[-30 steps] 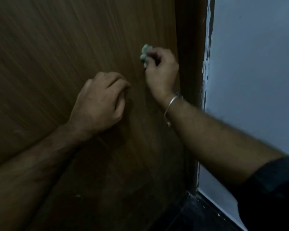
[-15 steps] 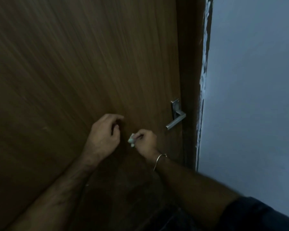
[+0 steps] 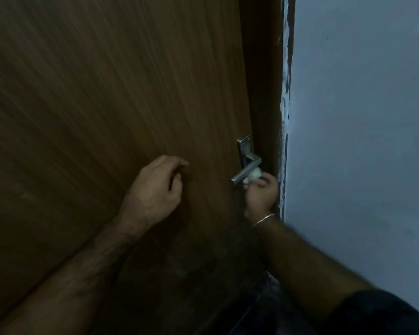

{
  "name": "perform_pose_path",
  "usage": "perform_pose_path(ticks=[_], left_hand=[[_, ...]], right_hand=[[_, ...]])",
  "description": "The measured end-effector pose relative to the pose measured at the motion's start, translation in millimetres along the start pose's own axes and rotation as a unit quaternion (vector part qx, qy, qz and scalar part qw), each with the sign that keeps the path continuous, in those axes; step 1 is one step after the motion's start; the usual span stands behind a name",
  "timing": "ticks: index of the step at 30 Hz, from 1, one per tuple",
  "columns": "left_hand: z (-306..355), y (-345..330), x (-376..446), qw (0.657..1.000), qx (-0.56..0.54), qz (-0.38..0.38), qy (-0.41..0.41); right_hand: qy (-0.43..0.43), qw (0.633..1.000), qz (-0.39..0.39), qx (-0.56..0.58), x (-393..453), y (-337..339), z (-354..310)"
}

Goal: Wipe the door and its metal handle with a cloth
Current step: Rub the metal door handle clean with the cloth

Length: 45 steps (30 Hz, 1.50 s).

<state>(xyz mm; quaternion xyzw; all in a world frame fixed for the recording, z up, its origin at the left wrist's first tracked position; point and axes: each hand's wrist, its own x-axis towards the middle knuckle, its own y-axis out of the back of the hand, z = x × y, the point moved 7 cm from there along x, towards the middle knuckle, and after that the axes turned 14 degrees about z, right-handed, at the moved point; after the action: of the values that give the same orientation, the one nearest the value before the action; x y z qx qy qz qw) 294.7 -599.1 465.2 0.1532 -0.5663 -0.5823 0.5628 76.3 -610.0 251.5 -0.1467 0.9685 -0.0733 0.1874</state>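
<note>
A brown wooden door (image 3: pixel 111 97) fills the left and middle of the view. Its metal lever handle (image 3: pixel 246 169) sits on a steel backplate near the door's right edge. My right hand (image 3: pixel 260 194) grips a small pale wadded cloth (image 3: pixel 253 176) and holds it up against the underside of the lever. My left hand (image 3: pixel 155 192) rests against the door panel to the left of the handle, its fingers loosely curled and holding nothing.
The dark door frame (image 3: pixel 264 81) runs down right of the door, with chipped paint along its edge. A pale grey wall (image 3: pixel 361 129) takes up the right side. Dark floor (image 3: pixel 259 310) shows at the bottom.
My right hand has carried the cloth from the door panel, down and then right, up to the lever handle. My left hand has stayed on the door.
</note>
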Motion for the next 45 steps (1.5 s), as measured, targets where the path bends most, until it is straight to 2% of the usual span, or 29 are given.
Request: perform_pose_path(ticks=[1,2,3,5,7,9,12,13,14,16,17,19,21,24,26,28,30,32,33,34,36,39,41,45], left_hand=[[0.8,-0.3,-0.2,1.000,-0.003,0.001,0.003],[1.2,-2.1,-0.6,1.000,-0.001,-0.002,0.009],[1.5,-6.4,-0.4,1.000,0.003,-0.010,0.017],[1.6,-23.6,2.6,0.998,0.012,-0.042,0.040],[2.8,-48.3,8.8,0.994,0.006,-0.083,0.070],[9.0,-75.0,18.6,0.991,-0.013,-0.109,0.080],[23.8,-107.4,28.8,0.989,-0.032,-0.127,0.072],[28.1,-116.0,30.7,0.988,-0.039,-0.135,0.071],[31.5,-123.5,31.5,0.986,-0.050,-0.143,0.073],[33.5,-134.0,32.5,0.981,-0.064,-0.158,0.088],[33.4,-138.3,31.2,0.980,-0.058,-0.170,0.091],[30.2,-145.4,23.9,0.975,-0.034,-0.200,0.090],[25.9,-147.5,15.1,0.975,-0.013,-0.209,0.076],[12.3,-135.8,14.8,0.982,0.001,-0.169,0.083],[-3.8,-117.0,17.9,0.978,-0.044,-0.109,0.174],[-18.2,-95.5,11.8,0.938,-0.171,-0.024,0.300],[-17.6,-80.8,-0.3,0.854,-0.350,0.018,0.383],[-8.9,-65.9,-11.7,0.769,-0.493,0.009,0.407],[-1.1,-56.7,-15.4,0.743,-0.539,-0.003,0.396],[5.5,-47.3,-18.3,0.732,-0.565,-0.010,0.381],[16.4,-29.0,-22.1,0.738,-0.576,-0.005,0.352],[30.0,-3.5,-25.1,0.779,-0.544,0.032,0.311],[35.6,11.5,-25.2,0.802,-0.522,0.056,0.284],[36.7,31.9,-21.9,0.822,-0.479,0.136,0.276]], right_hand=[[0.060,0.998,0.009,0.017,14.3,7.6,-23.6],[0.141,0.990,0.000,-0.015,22.2,11.8,-48.6],[0.219,0.972,-0.035,-0.074,26.9,9.0,-68.9],[0.326,0.913,-0.125,-0.212,29.7,-9.2,-90.9],[0.384,0.853,-0.173,-0.308,20.6,-20.8,-96.3],[0.435,0.807,-0.215,-0.336,-6.3,-25.0,-92.2],[0.434,0.737,-0.351,-0.381,-54.2,-24.5,-61.5],[0.404,0.739,-0.379,-0.383,-58.5,-20.1,-56.7],[0.367,0.769,-0.381,-0.357,-55.6,-14.6,-60.7],[0.338,0.856,-0.289,-0.264,-32.4,-8.4,-92.4],[0.350,0.881,-0.219,-0.229,-19.3,-8.5,-112.2],[0.363,0.895,-0.143,-0.217,-5.5,-23.0,-136.4],[0.354,0.896,-0.136,-0.231,-8.0,-47.5,-140.5],[0.313,0.905,-0.186,-0.220,-18.4,-67.1,-123.8],[0.265,0.904,-0.259,-0.216,-28.6,-65.9,-108.2],[0.199,0.915,-0.316,-0.151,-41.5,-52.7,-105.2],[0.138,0.909,-0.381,-0.095,-61.5,-35.3,-111.6],[0.080,0.882,-0.461,-0.059,-88.4,-19.7,-120.1],[0.061,0.869,-0.488,-0.054,-100.1,-11.4,-127.3],[0.053,0.860,-0.505,-0.059,-110.2,-4.4,-135.2],[0.080,0.857,-0.504,-0.075,-123.6,7.0,-154.5],[0.157,0.872,-0.456,-0.085,-130.1,18.7,-186.6],[0.172,0.878,-0.438,-0.087,-131.5,23.0,-201.3],[0.186,0.883,-0.419,-0.100,-129.8,29.7,-217.6]])
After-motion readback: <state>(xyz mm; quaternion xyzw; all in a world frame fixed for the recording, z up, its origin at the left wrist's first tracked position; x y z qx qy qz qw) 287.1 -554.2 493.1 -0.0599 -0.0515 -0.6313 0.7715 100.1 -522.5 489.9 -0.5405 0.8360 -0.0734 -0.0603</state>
